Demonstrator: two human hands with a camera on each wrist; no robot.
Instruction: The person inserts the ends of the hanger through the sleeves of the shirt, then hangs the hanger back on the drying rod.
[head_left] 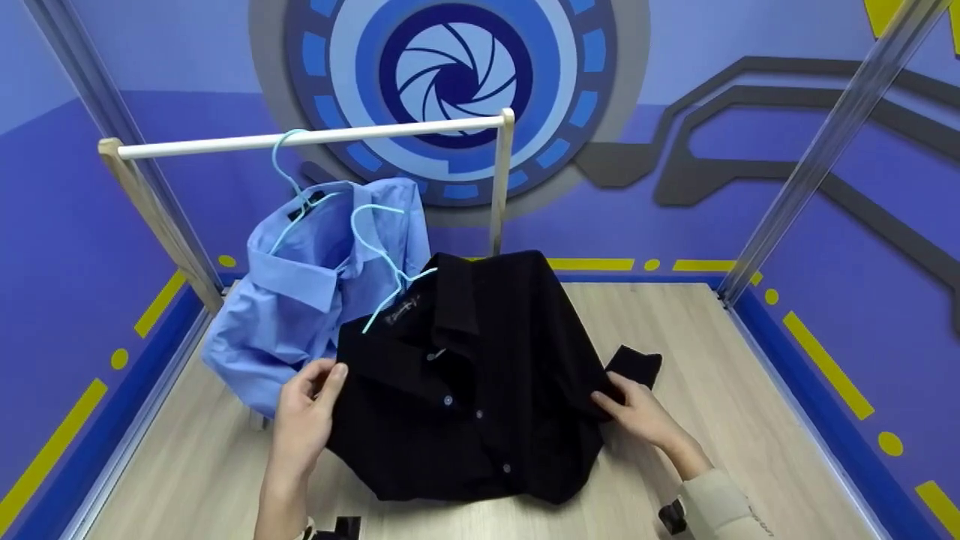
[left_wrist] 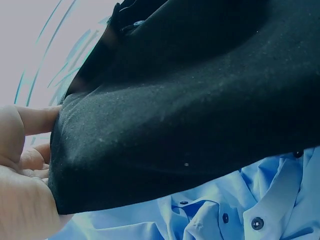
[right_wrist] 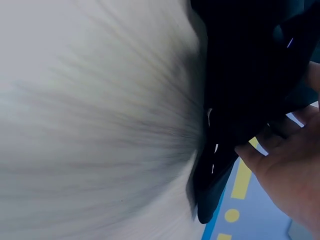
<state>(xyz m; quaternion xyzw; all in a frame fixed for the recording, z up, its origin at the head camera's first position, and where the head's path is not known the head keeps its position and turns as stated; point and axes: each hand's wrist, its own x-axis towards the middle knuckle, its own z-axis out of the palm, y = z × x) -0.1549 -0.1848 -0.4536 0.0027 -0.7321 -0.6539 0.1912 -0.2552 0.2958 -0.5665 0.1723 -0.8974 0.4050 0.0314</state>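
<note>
A black button-up shirt (head_left: pixel 525 360) is spread on a light-blue hanger (head_left: pixel 401 279), whose hook stands free of the rail, in front of the blue shirt. My left hand (head_left: pixel 306 412) pinches the black shirt's left shoulder edge between thumb and fingers; the left wrist view shows the cloth (left_wrist: pixel 165 120) stretching away from that hand. At the other side my right hand (head_left: pixel 641 412) holds the black shirt near a sleeve (head_left: pixel 637 365). Behind it, a blue shirt (head_left: pixel 292 300) hangs from the rail on another light-blue hanger (head_left: pixel 281 161).
A small rack with a white rail (head_left: pixel 390 130) and wooden posts (head_left: pixel 501 187) stands at the back left. Beneath is a light wood tabletop (head_left: pixel 735 397). Blue printed walls (head_left: pixel 900 300) and metal frame posts (head_left: pixel 810 165) border the space.
</note>
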